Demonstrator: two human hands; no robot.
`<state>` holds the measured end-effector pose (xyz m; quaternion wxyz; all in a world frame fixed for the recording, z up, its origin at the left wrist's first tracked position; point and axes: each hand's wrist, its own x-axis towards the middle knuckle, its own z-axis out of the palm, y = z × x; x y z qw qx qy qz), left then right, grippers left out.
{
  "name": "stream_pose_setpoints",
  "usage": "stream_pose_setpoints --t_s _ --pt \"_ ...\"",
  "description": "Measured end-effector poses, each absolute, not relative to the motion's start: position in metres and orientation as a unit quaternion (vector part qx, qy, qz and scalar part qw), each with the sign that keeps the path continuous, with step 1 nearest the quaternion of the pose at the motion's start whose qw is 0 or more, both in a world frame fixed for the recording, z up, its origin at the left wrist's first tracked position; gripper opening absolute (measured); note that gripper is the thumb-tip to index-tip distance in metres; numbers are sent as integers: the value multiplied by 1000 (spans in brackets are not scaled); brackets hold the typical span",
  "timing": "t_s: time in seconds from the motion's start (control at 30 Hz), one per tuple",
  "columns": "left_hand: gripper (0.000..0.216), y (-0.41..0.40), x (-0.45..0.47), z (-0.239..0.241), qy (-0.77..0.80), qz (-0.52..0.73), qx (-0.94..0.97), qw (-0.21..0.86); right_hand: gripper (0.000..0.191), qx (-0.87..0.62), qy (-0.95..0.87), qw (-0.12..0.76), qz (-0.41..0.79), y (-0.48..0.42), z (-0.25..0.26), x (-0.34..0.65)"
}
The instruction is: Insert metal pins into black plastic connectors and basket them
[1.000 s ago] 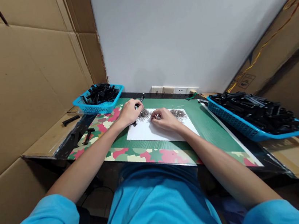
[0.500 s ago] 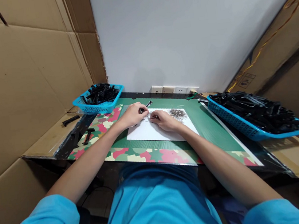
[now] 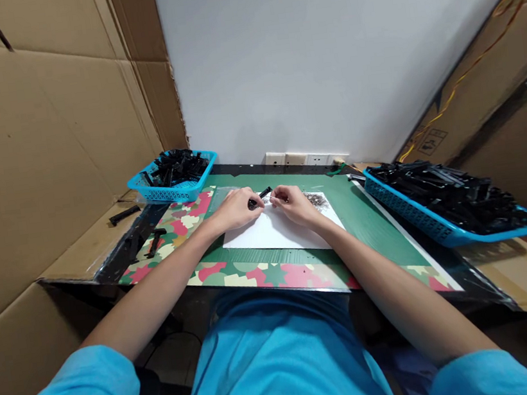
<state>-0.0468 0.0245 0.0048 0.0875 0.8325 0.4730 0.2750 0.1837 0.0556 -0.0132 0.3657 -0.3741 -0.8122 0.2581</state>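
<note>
My left hand (image 3: 240, 208) is closed around a narrow black plastic part (image 3: 265, 192), whose far end sticks out up and to the right past my fingers. Close beside it, my right hand (image 3: 291, 205) has thumb and fingertips pinched together near that part; anything between them is too small to name. Both hands are over a white sheet (image 3: 273, 237) on the green mat. A heap of tiny shiny metal pieces (image 3: 316, 199) lies on the sheet, partly hidden behind my right hand.
A blue basket (image 3: 166, 193) of black parts stands at the back left, and a larger heaped blue basket (image 3: 405, 206) at the right. Loose black parts (image 3: 155, 243) lie on the patterned mat (image 3: 254, 271) at left, another black part (image 3: 124, 215) on cardboard. Wall sockets (image 3: 296, 159) line the back.
My right hand has lifted off the sheet and moved slightly up and right, its fingertips now level with the black part. The part in my left hand has turned a little.
</note>
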Motion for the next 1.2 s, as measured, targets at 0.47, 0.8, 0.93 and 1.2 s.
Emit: stream_pose_setpoints --t_s 0.47,0.8,0.93,1.2 --pt "22 35 -54 7 539 343 766 66 22 -359 -865 272 222 49 -5 191" --pt "24 31 -46 7 469 327 812 116 24 -341 -855 306 242 49 -7 184" --pt "24 30 -44 8 440 350 806 185 35 -317 -825 367 289 50 -1 185" --pt "32 28 -41 13 366 385 774 344 32 -307 -792 428 309 45 2 182"
